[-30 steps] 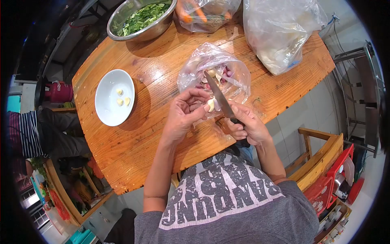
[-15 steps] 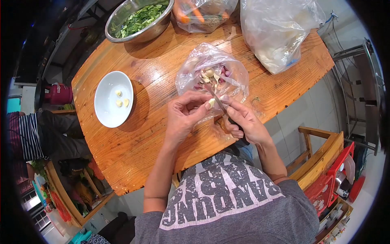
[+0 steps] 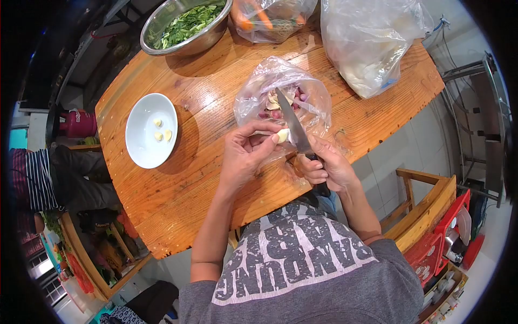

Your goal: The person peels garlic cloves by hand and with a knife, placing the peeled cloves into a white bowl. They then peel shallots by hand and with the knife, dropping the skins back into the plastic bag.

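Between thumb and fingers, my left hand (image 3: pixel 245 153) pinches a pale garlic clove (image 3: pixel 282 135), partly bare of its skin. My right hand (image 3: pixel 329 164) is closed round the dark handle of a knife (image 3: pixel 294 121), whose blade points up and away, its edge side close by the clove. Beneath the blade lies an open clear plastic bag (image 3: pixel 253 97) with small purple shallots (image 3: pixel 300 97) and garlic skins inside. Over to the left, a white bowl (image 3: pixel 141 144) holds a few peeled garlic cloves (image 3: pixel 158 136).
A steel bowl of chopped greens (image 3: pixel 189 27) stands at the table's far left. Beside it are a bag of carrots (image 3: pixel 264 19) and a larger plastic bag (image 3: pixel 372 48). The wooden table (image 3: pixel 178 210) ends near my body. Another person (image 3: pixel 43 178) is at the left.
The knife blade has turned so its broad side shows and has shifted slightly right, away from the clove. My left hand keeps the clove in nearly the same spot.
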The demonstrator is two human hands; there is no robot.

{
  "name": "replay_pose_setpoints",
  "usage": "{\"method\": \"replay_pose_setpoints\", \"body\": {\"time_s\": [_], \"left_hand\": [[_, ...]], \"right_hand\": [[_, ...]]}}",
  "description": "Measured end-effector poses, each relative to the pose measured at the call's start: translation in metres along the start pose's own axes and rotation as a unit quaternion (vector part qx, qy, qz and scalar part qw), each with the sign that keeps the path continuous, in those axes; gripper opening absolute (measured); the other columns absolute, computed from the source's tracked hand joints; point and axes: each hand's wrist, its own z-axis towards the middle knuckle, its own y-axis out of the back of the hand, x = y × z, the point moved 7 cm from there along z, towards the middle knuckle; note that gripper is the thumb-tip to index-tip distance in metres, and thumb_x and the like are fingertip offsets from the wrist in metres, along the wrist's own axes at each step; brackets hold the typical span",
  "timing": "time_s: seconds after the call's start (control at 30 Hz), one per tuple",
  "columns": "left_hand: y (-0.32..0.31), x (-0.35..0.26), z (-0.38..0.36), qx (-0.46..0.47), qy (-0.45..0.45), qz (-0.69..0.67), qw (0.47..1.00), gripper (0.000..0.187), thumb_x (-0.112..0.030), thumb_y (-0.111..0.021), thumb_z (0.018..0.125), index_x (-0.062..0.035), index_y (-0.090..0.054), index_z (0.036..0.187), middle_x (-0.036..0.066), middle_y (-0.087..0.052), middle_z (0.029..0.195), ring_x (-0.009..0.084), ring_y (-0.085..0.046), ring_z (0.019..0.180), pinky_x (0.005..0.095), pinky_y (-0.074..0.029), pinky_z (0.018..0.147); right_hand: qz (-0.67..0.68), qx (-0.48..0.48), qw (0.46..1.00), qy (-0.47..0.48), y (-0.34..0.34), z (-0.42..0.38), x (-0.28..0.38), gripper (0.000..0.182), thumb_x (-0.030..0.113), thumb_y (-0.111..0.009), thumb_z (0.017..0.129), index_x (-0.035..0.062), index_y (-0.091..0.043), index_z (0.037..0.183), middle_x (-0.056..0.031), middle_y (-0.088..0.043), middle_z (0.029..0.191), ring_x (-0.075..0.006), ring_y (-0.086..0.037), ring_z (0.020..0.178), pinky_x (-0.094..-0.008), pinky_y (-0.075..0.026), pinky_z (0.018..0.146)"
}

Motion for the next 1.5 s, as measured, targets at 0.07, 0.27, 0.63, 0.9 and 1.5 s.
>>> {"method": "replay_pose_setpoints", "body": {"time_s": [0.07,0.27,0.63,0.9,1.5], "left_hand": [[0.003,0.000,0.000,0.016,0.002,0.038,0.999,0.019,-0.001,-0.063,0.082,0.0026,-0.062,0.101,0.008,-0.063,0.100,0.0113,-0.062,0.085,0.0230,-0.053,0.075],[0.005,0.002,0.000,-0.011,0.019,-0.014,1.000,0.023,0.002,-0.063,0.082,0.0037,-0.058,0.104,0.009,-0.061,0.101,0.0134,-0.064,0.085,0.0216,-0.054,0.072],[0.007,0.005,0.001,-0.048,-0.018,-0.075,0.996,0.015,0.004,-0.063,0.081,0.0005,-0.052,0.091,0.010,-0.061,0.095,0.0150,-0.065,0.084,0.0244,-0.054,0.076],[0.008,0.005,0.000,-0.041,-0.012,-0.091,0.995,0.015,0.003,-0.063,0.082,-0.0005,-0.052,0.090,0.009,-0.062,0.093,0.0126,-0.064,0.083,0.0250,-0.054,0.077],[0.010,0.006,0.000,-0.054,-0.009,-0.095,0.994,0.015,0.003,-0.063,0.082,-0.0030,-0.052,0.090,0.008,-0.063,0.091,0.0114,-0.063,0.082,0.0232,-0.053,0.071]], "right_hand": [[-0.063,-0.007,0.998,0.021,-0.006,-0.001,0.006,0.035,0.033,-0.042,0.098,0.0129,-0.046,0.126,0.0052,-0.033,0.058,-0.0021,-0.028,0.043,-0.0156,-0.023,0.037],[-0.122,-0.025,0.990,0.071,-0.022,-0.001,0.014,0.041,0.030,-0.040,0.099,0.0118,-0.036,0.136,0.0055,-0.032,0.059,-0.0026,-0.029,0.045,-0.0160,-0.025,0.041],[-0.221,-0.023,0.970,0.104,-0.031,0.004,0.008,0.042,0.029,-0.040,0.099,0.0139,-0.033,0.139,0.0055,-0.031,0.056,-0.0031,-0.030,0.047,-0.0179,-0.026,0.045],[-0.239,-0.038,0.963,0.121,-0.023,0.003,0.007,0.043,0.028,-0.040,0.100,0.0160,-0.037,0.140,0.0066,-0.033,0.057,-0.0025,-0.028,0.049,-0.0174,-0.026,0.046],[-0.263,-0.021,0.958,0.114,-0.029,0.002,0.010,0.045,0.028,-0.040,0.099,0.0112,-0.032,0.140,0.0053,-0.035,0.057,-0.0026,-0.033,0.049,-0.0174,-0.028,0.046]]}}
